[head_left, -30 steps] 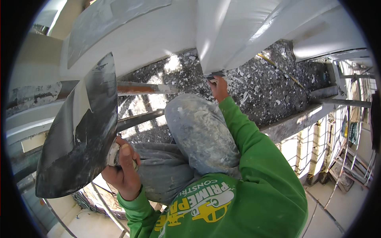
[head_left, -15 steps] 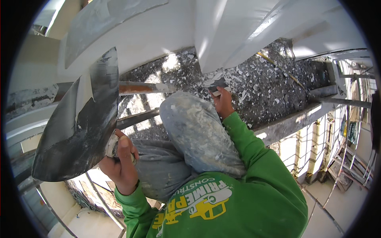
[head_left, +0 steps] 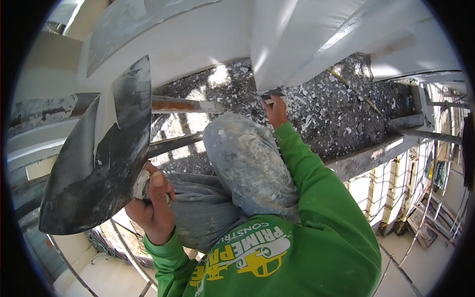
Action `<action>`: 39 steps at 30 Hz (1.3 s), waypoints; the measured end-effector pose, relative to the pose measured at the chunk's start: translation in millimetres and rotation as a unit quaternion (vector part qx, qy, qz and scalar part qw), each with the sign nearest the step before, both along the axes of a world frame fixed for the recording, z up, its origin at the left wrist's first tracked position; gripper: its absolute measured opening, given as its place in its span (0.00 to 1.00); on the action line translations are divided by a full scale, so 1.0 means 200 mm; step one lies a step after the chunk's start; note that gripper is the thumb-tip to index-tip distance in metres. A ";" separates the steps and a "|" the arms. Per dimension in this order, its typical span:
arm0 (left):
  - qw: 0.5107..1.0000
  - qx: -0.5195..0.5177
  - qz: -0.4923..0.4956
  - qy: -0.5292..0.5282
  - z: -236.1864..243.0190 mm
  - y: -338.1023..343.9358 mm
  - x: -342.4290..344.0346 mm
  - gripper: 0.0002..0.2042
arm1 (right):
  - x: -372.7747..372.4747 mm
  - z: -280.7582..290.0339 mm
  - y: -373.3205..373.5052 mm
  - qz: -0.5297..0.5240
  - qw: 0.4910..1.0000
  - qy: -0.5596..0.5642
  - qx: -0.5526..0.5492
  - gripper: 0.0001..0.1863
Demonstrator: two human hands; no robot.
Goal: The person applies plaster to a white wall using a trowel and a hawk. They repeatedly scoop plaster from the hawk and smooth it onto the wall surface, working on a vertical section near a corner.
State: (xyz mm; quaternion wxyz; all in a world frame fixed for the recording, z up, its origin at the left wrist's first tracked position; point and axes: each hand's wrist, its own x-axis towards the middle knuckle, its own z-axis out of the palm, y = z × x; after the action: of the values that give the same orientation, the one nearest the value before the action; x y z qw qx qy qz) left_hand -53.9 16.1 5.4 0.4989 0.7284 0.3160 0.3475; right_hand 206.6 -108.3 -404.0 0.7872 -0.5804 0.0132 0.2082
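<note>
My left hand (head_left: pixel 156 203) is closed round the pale handle of a plasterer's hawk (head_left: pixel 118 158), a broad dark plate raised at the left. A pale grey streak of what looks like putty (head_left: pixel 105 121) lies on its face. Ahead, beyond my bent knee, my right hand (head_left: pixel 276 111) grips a small dark-bladed trowel (head_left: pixel 273 92). Its blade appears nearly edge-on at the foot of the white wall corner (head_left: pixel 269 64); whether it touches the wall I cannot tell. Fingers partly hide the trowel's handle.
White flakes litter the dark floor strip (head_left: pixel 341 114), where a thin yellowish stick (head_left: pixel 356 91) lies. A raised ledge (head_left: pixel 363 156) borders it on the right. Metal pipes (head_left: pixel 185 105) cross at the left, near my knee (head_left: pixel 242 153). Scaffold bars (head_left: pixel 403 267) stand at lower right.
My right hand has moved slightly forward to the wall's foot, and the trowel blade has turned from showing its face to nearly edge-on. The hawk stays almost still in my left hand.
</note>
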 end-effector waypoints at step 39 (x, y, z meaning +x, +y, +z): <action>0.924 -0.304 -0.148 -0.181 0.05 -0.04 -0.03 0.20 | -0.08 0.46 -0.36 -0.049 0.973 0.224 0.022 0.07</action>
State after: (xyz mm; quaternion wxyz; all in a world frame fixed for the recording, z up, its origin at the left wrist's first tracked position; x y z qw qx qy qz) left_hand -60.0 9.1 15.5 0.7908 0.5048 0.1995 0.2829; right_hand 191.2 -180.1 -311.4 0.7859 -0.5006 0.2128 0.2940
